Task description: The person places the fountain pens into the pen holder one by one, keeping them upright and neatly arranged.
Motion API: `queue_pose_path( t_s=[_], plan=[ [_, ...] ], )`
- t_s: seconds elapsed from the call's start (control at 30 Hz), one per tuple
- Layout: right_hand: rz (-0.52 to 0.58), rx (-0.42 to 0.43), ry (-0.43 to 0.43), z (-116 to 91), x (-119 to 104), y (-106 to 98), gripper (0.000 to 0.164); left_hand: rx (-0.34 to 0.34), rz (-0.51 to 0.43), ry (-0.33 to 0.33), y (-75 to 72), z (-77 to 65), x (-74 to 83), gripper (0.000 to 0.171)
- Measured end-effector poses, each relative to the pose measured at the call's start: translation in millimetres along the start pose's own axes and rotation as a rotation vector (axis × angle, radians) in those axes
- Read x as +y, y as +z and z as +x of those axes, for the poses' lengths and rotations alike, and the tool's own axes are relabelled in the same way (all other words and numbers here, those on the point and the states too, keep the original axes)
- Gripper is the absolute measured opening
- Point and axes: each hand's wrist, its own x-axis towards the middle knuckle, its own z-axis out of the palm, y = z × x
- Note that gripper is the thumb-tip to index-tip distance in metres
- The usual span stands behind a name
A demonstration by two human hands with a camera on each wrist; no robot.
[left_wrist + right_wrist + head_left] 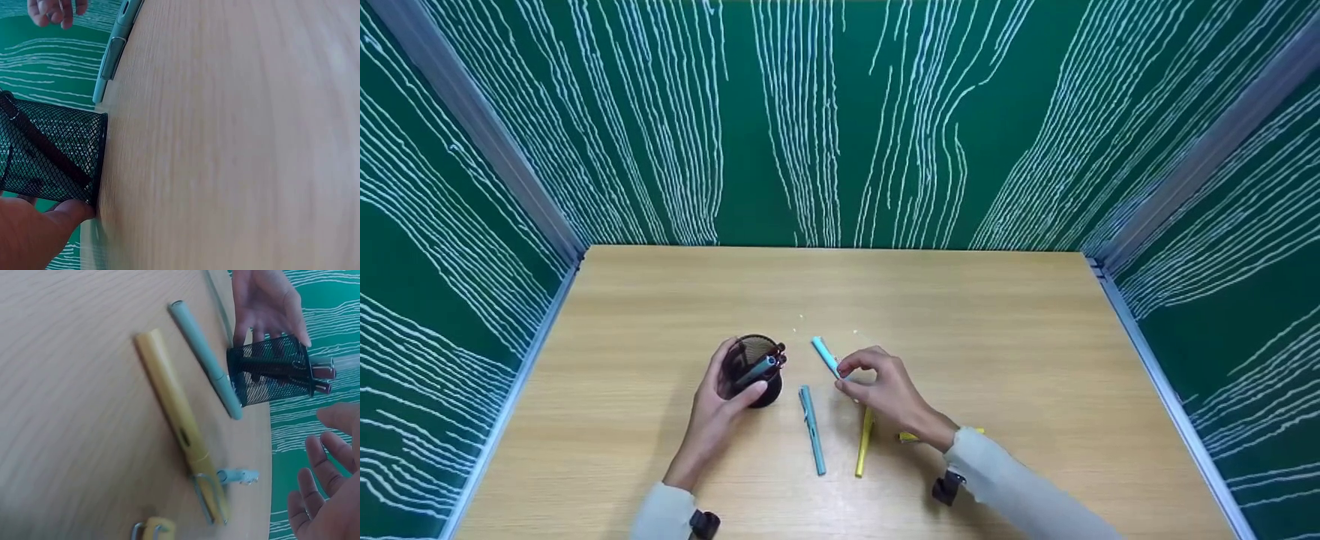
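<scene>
My left hand (718,409) grips a black mesh pen cup (770,395), its thumb across the near side. A grey-blue pen (761,367) and dark reddish pens (324,372) stand inside the cup. My right hand (889,390) hovers at the near end of a light blue pen (823,354); its fingers are loosely bent, and the right wrist view shows nothing between them. A teal pen (812,435) lies between the hands. One yellow pen (864,446) points towards me, and another yellow pen (908,436) is partly hidden under the right wrist.
Everything sits on a wooden table (660,300). Green panels (739,150) with white wavy lines enclose the back and both sides, joined by metal posts (502,112). A few white specks (801,316) lie beyond the pens.
</scene>
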Motion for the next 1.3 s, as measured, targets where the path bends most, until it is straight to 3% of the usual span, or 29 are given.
queue_pose_path(
  t_s=[0.87,1.3],
  plan=[
    [-0.104,0.004,0.11,-63,37,-39,0.015,-0.01,-0.017,0.022,1.6,-0.9,-0.1,0.09],
    [-0.168,-0.042,0.062,-87,54,-51,0.017,-0.003,-0.024,-0.006,-0.1,-1.5,0.7,0.092]
  ],
)
